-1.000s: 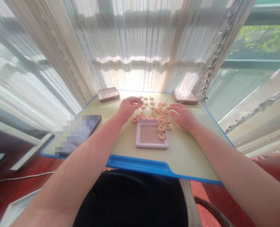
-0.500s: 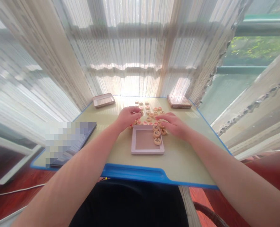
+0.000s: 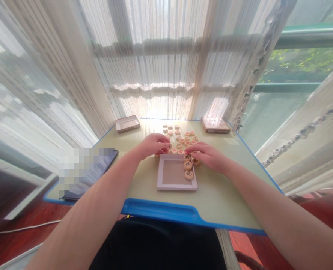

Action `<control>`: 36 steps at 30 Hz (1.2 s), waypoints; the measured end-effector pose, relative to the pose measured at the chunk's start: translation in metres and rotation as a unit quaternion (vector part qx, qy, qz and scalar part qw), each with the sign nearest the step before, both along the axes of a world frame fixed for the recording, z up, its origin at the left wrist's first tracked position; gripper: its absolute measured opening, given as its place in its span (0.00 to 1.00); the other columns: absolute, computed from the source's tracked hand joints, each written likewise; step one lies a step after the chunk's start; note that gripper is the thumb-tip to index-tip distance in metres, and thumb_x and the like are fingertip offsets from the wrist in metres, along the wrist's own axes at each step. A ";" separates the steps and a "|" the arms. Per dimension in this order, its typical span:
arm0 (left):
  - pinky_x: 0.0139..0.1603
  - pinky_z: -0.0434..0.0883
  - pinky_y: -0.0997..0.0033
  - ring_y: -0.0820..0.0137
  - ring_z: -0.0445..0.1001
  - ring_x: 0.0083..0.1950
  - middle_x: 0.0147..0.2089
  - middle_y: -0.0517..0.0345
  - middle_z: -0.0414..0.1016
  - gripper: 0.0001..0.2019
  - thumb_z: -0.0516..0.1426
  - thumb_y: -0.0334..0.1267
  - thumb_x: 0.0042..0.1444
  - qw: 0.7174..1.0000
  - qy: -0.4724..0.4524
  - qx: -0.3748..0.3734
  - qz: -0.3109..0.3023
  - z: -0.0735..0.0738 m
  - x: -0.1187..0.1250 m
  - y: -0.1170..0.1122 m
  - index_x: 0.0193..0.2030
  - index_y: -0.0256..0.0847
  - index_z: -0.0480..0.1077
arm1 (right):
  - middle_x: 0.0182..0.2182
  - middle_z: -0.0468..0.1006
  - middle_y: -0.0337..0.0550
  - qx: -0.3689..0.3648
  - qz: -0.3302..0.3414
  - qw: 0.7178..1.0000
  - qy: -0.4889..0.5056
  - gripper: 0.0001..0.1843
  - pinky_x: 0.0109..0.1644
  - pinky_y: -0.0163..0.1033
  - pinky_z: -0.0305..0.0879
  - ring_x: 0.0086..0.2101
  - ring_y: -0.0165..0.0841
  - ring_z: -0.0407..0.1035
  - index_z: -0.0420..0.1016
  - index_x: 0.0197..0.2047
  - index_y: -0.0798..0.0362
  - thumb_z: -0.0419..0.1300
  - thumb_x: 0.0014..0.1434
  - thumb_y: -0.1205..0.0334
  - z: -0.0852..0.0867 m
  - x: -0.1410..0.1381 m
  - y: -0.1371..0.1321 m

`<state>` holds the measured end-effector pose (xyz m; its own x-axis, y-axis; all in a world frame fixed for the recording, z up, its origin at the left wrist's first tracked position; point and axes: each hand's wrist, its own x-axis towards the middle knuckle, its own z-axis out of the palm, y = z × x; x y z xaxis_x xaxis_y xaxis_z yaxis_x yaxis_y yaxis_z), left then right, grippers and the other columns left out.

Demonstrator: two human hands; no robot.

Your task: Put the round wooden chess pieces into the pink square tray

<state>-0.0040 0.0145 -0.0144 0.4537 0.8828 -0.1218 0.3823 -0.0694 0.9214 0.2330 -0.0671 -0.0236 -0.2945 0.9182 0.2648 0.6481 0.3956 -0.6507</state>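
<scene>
One tray point(image 3: 177, 186) lies on the table point(image 3: 143, 180), with three discs point(image 3: 187, 165) lined along its right side; their black characters are too small to read. The left hand point(image 3: 152, 144) and right hand point(image 3: 208, 155) curl over loose discs point(image 3: 178, 132) at the tray's far edge, hiding several. I cannot tell whether either hand grips one. Perhaps twenty show. Two boxes stand farthest: left box point(image 3: 127, 123), right box point(image 3: 215, 125).

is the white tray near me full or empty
Mostly empty: the white tray holds three xiangqi pieces along its right side; the rest is bare.

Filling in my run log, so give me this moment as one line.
left hand: on loose game pieces beyond tray | right hand: at tray's far right corner | in tray: three pieces along right side
</scene>
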 end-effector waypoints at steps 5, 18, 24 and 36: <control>0.23 0.68 0.75 0.72 0.74 0.25 0.29 0.53 0.77 0.13 0.62 0.41 0.47 1.000 0.018 0.023 0.002 0.002 0.000 -0.002 0.39 0.37 0.72 | 0.39 0.78 0.43 0.024 -0.001 0.999 -0.042 0.15 0.53 0.43 0.64 0.46 0.37 0.69 0.79 0.41 0.49 0.53 0.56 0.67 0.001 -0.003 0.000; 0.33 0.73 0.70 0.68 0.77 0.35 0.33 0.51 0.78 0.15 0.66 0.39 0.44 0.988 -0.151 0.020 -0.040 0.018 0.014 -0.025 0.37 0.35 0.72 | 0.38 0.78 0.46 0.303 -0.035 0.950 -0.063 0.11 0.48 0.45 0.66 0.41 0.38 0.70 0.75 0.43 0.52 0.59 0.57 0.60 0.009 -0.021 -0.015; 0.32 0.73 0.70 0.67 0.77 0.35 0.35 0.49 0.78 0.18 0.67 0.39 0.42 0.986 -0.139 -0.040 -0.086 0.018 0.018 -0.029 0.39 0.35 0.72 | 0.43 0.77 0.46 0.277 -0.051 0.957 -0.063 0.14 0.53 0.47 0.64 0.45 0.40 0.68 0.73 0.48 0.48 0.57 0.58 0.58 0.009 -0.034 -0.024; 0.17 0.50 0.78 0.82 0.57 0.20 0.27 0.56 0.72 0.20 0.66 0.41 0.42 0.989 -0.116 -0.005 -0.088 0.025 0.008 -0.024 0.43 0.38 0.75 | 0.36 0.77 0.46 0.217 -0.003 0.972 -0.086 0.11 0.48 0.42 0.65 0.40 0.37 0.69 0.77 0.40 0.51 0.60 0.54 0.59 0.029 -0.026 -0.029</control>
<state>0.0044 -0.0094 0.0102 0.6176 0.7864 -0.0044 0.1436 -0.1073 0.9838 0.2071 -0.0963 0.0049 -0.3631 0.7329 0.5754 0.7357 0.6044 -0.3056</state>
